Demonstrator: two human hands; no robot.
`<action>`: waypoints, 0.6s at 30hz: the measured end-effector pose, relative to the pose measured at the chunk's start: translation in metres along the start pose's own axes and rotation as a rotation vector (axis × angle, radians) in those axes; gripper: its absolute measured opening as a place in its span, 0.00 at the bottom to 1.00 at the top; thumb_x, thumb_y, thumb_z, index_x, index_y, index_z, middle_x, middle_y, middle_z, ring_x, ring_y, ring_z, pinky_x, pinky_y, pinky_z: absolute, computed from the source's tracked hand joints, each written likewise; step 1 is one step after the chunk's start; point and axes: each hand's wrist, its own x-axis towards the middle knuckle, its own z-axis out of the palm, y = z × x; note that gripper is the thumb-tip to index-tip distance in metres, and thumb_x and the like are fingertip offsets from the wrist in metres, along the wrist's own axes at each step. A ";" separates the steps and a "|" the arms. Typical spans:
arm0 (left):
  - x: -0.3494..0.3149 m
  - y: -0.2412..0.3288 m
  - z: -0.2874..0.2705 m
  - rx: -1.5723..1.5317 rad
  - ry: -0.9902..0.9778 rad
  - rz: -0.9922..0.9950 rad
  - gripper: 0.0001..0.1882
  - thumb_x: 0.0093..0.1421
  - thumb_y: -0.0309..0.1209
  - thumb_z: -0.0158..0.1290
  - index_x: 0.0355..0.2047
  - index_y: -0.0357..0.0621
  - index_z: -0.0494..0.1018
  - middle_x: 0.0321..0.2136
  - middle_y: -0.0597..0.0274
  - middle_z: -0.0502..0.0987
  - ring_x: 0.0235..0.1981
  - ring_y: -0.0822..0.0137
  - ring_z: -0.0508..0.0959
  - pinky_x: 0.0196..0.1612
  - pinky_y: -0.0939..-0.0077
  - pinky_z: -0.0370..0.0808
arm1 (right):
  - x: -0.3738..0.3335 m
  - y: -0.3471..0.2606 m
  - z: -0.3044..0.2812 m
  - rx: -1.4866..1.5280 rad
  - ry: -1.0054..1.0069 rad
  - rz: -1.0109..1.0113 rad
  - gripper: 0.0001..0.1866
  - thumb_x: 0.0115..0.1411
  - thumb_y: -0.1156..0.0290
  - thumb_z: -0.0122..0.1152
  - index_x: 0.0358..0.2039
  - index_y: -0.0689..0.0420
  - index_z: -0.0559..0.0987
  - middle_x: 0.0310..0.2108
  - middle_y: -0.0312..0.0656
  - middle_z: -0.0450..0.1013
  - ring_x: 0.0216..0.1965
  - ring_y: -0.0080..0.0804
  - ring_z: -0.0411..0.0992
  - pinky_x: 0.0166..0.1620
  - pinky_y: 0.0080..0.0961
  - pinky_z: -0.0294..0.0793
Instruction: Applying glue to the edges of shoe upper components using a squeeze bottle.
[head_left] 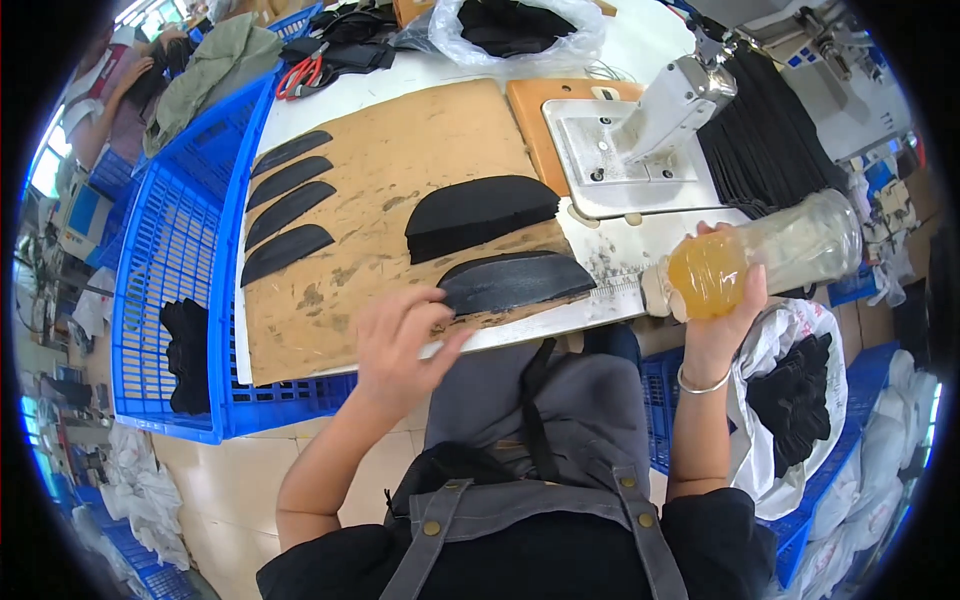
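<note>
My right hand [718,285] is wrapped round a clear bottle [800,240] with yellow liquid in its neck end. The bottle lies tipped on its side in the air, its mouth pointing left over the table's front edge. My left hand [400,345] has its fingers bent and apart, with nothing seen in them. Its fingertips hover at, or just touch, the left end of a shiny black half-moon piece [515,282]; which of the two I cannot tell. Behind that piece lies a thick stack of black half-moon pieces [480,215]. Several thin black pieces [290,205] line the board's left side.
The stained brown board [400,140] covers much of the white table. A white sewing machine [650,130] stands at the back right, beside stacked black strips [765,130]. Red-handled scissors [300,77] lie at the back. Blue crates [165,240] and a white sack [745,420] flank me.
</note>
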 end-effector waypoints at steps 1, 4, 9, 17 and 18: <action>0.012 0.011 0.001 0.023 -0.061 0.093 0.15 0.42 0.31 0.62 0.31 0.44 0.70 0.36 0.62 0.71 0.38 0.60 0.71 0.41 0.68 0.66 | -0.003 0.002 -0.001 0.159 -0.016 0.180 0.30 0.57 0.51 0.47 0.51 0.62 0.63 0.45 0.47 0.67 0.51 0.42 0.65 0.54 0.40 0.65; 0.051 0.043 0.011 0.006 -0.216 0.192 0.19 0.40 0.33 0.64 0.31 0.44 0.69 0.39 0.61 0.70 0.42 0.59 0.69 0.43 0.66 0.63 | -0.011 0.011 -0.009 0.236 0.008 0.273 0.30 0.58 0.48 0.45 0.50 0.61 0.65 0.46 0.45 0.67 0.52 0.42 0.64 0.55 0.41 0.63; 0.075 0.045 0.035 -0.007 -0.378 0.170 0.21 0.38 0.33 0.64 0.31 0.45 0.68 0.41 0.61 0.67 0.45 0.58 0.66 0.45 0.66 0.62 | -0.024 0.010 -0.004 0.240 -0.065 0.312 0.29 0.56 0.49 0.47 0.48 0.62 0.66 0.43 0.45 0.67 0.47 0.39 0.67 0.50 0.40 0.69; 0.084 0.033 0.037 -0.099 -0.393 0.107 0.12 0.42 0.29 0.62 0.23 0.44 0.68 0.38 0.61 0.69 0.41 0.60 0.67 0.45 0.68 0.63 | -0.027 0.009 -0.005 0.293 -0.266 0.398 0.37 0.53 0.44 0.49 0.56 0.56 0.59 0.41 0.44 0.66 0.44 0.38 0.68 0.50 0.41 0.68; 0.083 0.032 0.038 -0.144 -0.404 0.090 0.10 0.43 0.28 0.61 0.22 0.43 0.69 0.37 0.61 0.69 0.40 0.60 0.67 0.45 0.69 0.63 | -0.031 0.008 0.001 0.347 -0.295 0.448 0.38 0.52 0.44 0.49 0.56 0.57 0.58 0.40 0.44 0.66 0.44 0.38 0.68 0.51 0.43 0.68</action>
